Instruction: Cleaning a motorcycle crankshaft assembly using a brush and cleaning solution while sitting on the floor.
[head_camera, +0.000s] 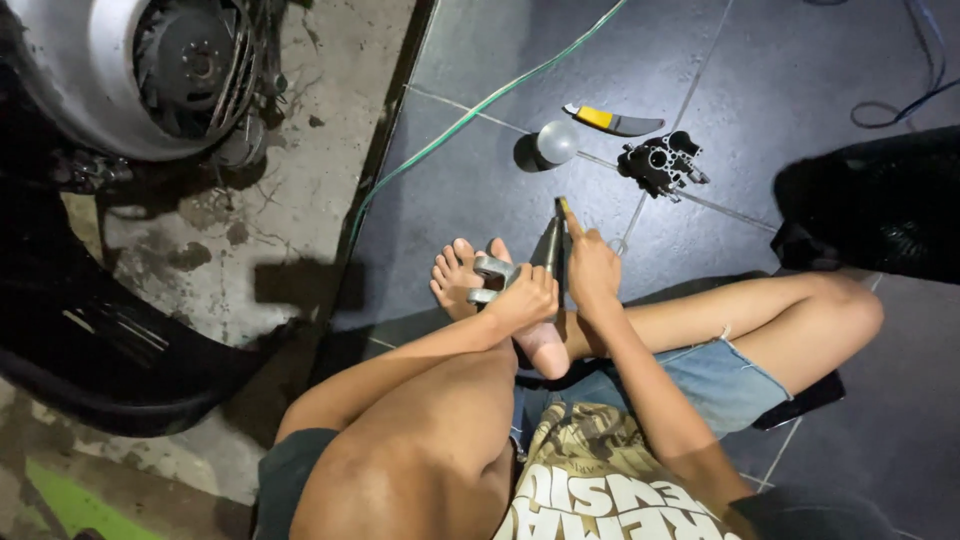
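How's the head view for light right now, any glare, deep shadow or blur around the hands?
Head view: hands sharp and evenly lit, the left hand on a metal part, the right hand on a dark tool. Glare only on the round silver piece. The black shape at right and the floor under the scooter are too dark to read. Edges bend from the wide lens.

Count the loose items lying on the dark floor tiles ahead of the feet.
3: a yellow-handled knife, a grey ball left of it, and a black engine part on the right. Others may be hidden.
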